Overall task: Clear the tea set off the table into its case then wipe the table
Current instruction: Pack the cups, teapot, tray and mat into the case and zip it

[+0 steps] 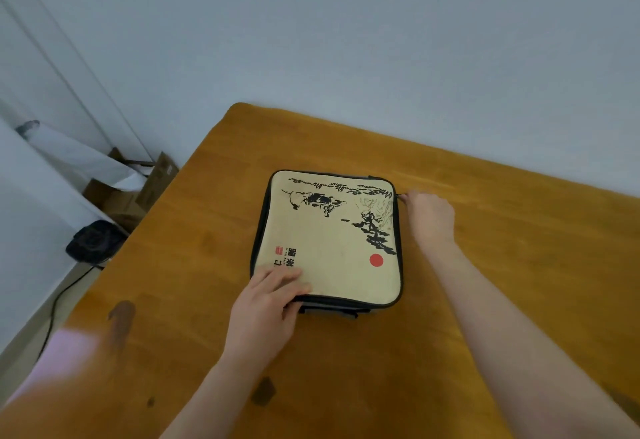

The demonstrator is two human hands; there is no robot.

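On the wooden table, the left hand presses straight, close-set fingers onto the near-left corner of the case. Its lid lies flat: beige, with a black ink landscape, a red dot and black edging. At its far-right corner the right hand, fingers curled, pinches the zipper pull.
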